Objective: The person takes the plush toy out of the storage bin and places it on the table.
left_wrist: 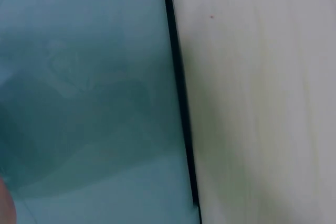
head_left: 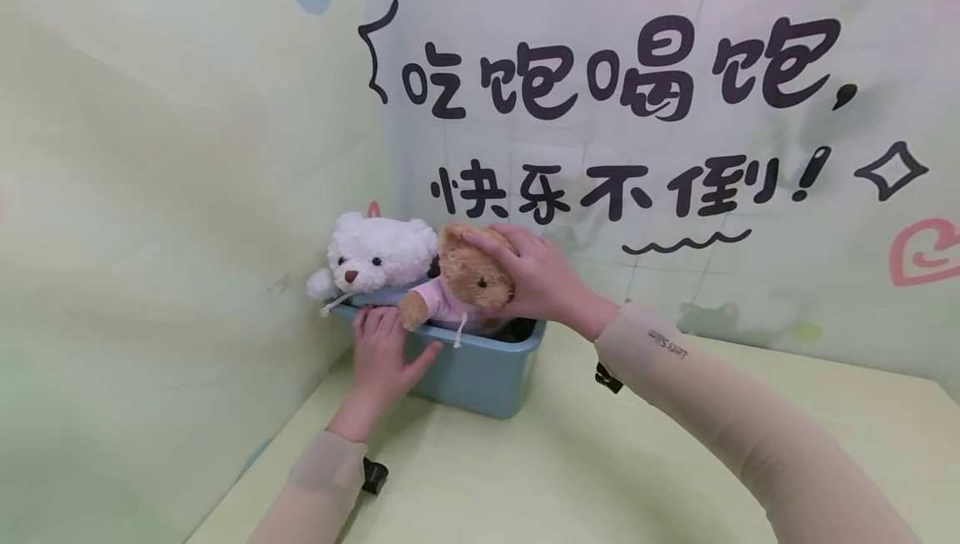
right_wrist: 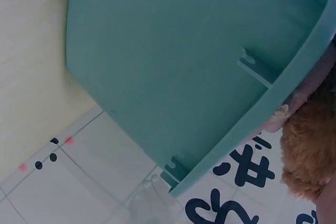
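A blue-green plastic bin (head_left: 480, 373) stands on the table and holds two teddy bears. The white teddy bear (head_left: 382, 252) leans at the left end, its head above the rim. Beside it sits a brown teddy bear (head_left: 472, 273) in a pink top with white drawstrings, one paw over the front rim. My right hand (head_left: 536, 273) grips the brown bear's head from its right side. With the left hand (head_left: 386, 352) I hold the bin's front rim, fingers over the edge and thumb spread against the outer wall. The right wrist view shows brown fur (right_wrist: 310, 145) beyond the rim.
The pale yellow table (head_left: 600, 461) extends in front and to the right of the bin. Behind stands a printed backdrop (head_left: 750, 136) with black lettering, and a pale wall covering (head_left: 187, 194) rises close at the left. A black clip (head_left: 373, 476) hangs by the left wrist.
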